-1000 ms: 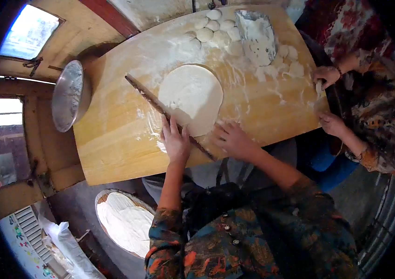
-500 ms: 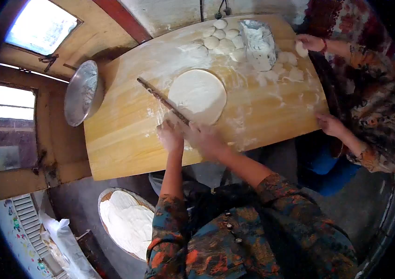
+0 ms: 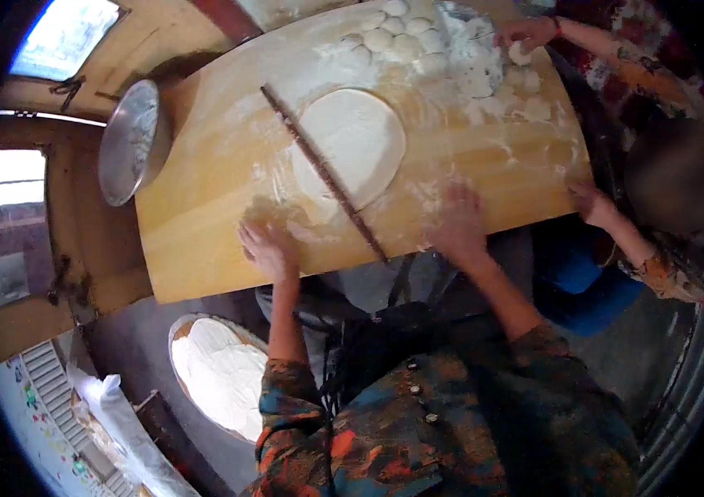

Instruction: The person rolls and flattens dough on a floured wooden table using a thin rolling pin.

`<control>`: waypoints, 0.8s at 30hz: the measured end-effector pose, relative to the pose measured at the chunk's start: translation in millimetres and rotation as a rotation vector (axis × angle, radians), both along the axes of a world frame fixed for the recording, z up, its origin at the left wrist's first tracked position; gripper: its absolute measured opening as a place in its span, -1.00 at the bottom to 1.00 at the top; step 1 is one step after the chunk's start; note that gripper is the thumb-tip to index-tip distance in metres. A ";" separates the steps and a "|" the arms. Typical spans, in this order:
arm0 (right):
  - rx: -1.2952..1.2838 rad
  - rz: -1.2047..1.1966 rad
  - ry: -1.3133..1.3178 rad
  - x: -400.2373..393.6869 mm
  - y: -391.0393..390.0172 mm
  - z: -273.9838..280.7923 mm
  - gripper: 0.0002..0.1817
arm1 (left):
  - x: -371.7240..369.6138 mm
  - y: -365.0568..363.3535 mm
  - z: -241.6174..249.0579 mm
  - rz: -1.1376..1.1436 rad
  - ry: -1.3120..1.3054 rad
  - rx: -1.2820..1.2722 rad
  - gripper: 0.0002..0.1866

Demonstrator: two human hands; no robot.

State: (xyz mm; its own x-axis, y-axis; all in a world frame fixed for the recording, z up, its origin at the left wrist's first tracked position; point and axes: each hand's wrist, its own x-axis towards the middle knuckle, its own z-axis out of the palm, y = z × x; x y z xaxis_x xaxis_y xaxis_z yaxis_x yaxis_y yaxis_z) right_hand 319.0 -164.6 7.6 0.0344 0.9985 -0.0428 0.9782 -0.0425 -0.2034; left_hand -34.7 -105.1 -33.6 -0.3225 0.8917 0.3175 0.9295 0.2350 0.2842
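Below the table's near edge, two patterned sleeves (image 3: 290, 406) reach forward, and white dough sheets (image 3: 224, 373) lie in a shallow tray (image 3: 176, 331) on the floor at left. The left hand (image 3: 272, 251) is over the near edge, its forearm nearly straight, palm down, fingers spread and angled outward to the left, gripping nothing. The right hand (image 3: 460, 228), its forearm slanting inward from the right, points away from the body (motion smears it, so I cannot tell whether its fingers are spread or together). Between them a thin rolling pin (image 3: 323, 172) lies diagonally over the left part of a round dough sheet (image 3: 364, 145) on the floured table (image 3: 203, 240). At the right side a co-worker rests one hand (image 3: 590, 204) by the edge; the other (image 3: 528, 33) pinches a small dough piece (image 3: 520, 55). Farther off sit dough balls (image 3: 404, 48), beside a floury container (image 3: 474, 62).
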 end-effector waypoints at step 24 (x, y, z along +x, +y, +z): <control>0.494 -0.051 -0.134 90.5 154.2 10.0 -0.45 | 7.2 -29.7 18.8 0.009 0.017 -0.076 -0.46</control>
